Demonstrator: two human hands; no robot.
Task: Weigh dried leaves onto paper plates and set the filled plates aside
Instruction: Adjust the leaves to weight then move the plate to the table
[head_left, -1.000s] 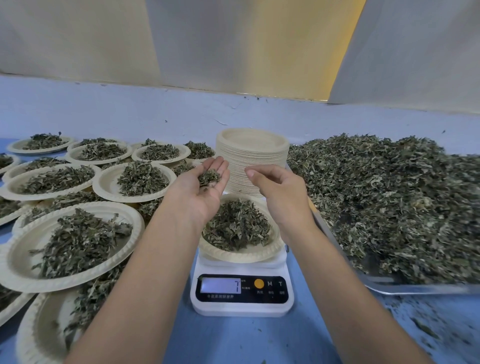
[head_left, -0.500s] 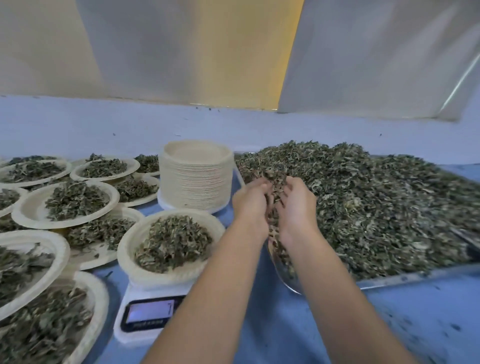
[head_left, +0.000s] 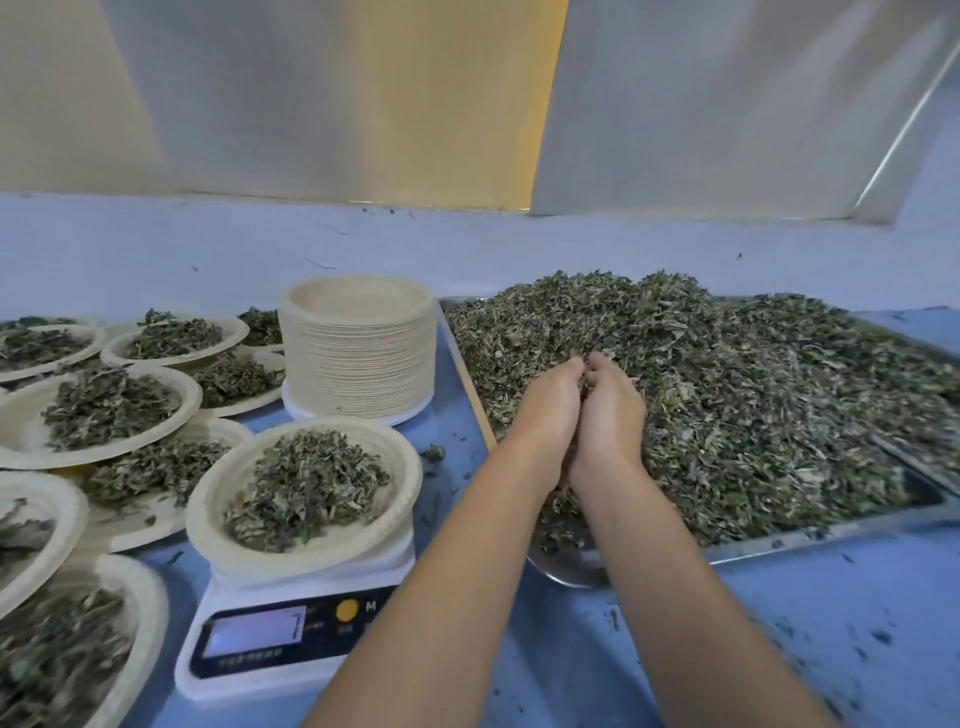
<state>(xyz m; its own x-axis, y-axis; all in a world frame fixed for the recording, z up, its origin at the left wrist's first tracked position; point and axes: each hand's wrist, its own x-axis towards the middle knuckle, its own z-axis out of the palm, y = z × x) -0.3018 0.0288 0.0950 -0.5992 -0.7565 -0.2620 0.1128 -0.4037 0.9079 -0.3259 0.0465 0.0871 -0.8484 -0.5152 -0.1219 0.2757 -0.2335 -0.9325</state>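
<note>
Hands, left (head_left: 545, 410) and right (head_left: 610, 415), cup together around dried leaves (head_left: 753, 405) at the tray's (head_left: 779, 544) 9 o'clock side. Step in hand, by my reading: scooping. Next move: carry the load to the plate (head_left: 402, 470) on the scale (head_left: 291, 642), at 8 o'clock from the hands.

scale (head_left: 291, 629) front | plate stack (head_left: 358, 348) behind it | leaf tray (head_left: 779, 545) right | filled plates (head_left: 104, 410) left

A leaf-heaped paper plate (head_left: 402, 465) sits on the scale (head_left: 291, 639) beside the piled dried leaves (head_left: 753, 415).
</note>
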